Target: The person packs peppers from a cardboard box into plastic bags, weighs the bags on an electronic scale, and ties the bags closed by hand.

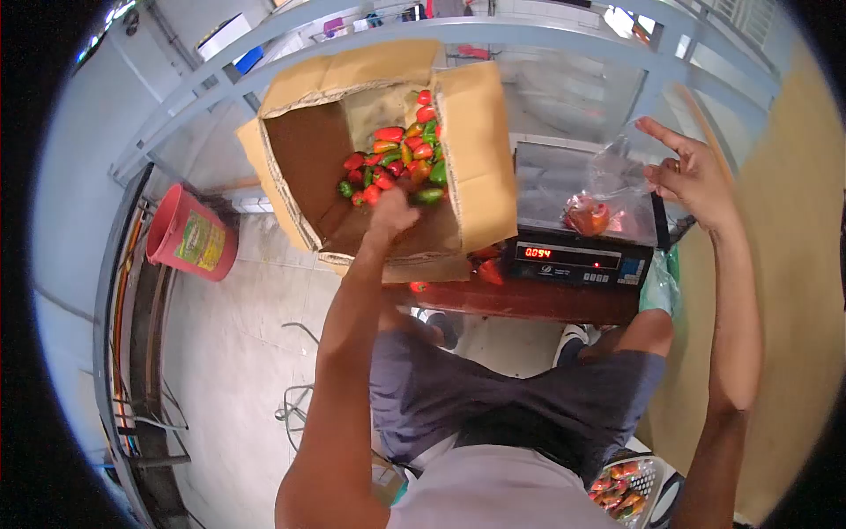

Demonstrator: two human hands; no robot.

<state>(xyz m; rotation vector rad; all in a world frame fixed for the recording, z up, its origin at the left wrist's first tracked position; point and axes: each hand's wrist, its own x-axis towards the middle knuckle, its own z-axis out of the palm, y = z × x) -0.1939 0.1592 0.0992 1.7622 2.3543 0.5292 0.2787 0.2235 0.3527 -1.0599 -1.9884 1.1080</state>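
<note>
Here, the left hand (394, 214) reaches into the cardboard box (480, 159), touching the red and green peppers (407, 152); whether it grips one, I cannot tell. The right hand (692, 175), partly open, pinches the top of a clear plastic bag (614, 167), whose bottom, holding some peppers, rests on the scale (577, 264) beside the box.

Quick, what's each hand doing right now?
Left hand: down among the peppers in the box; fingers blurred, grip can't be told.
Right hand: holding up the clear bag over the scale, index finger extended.
</note>
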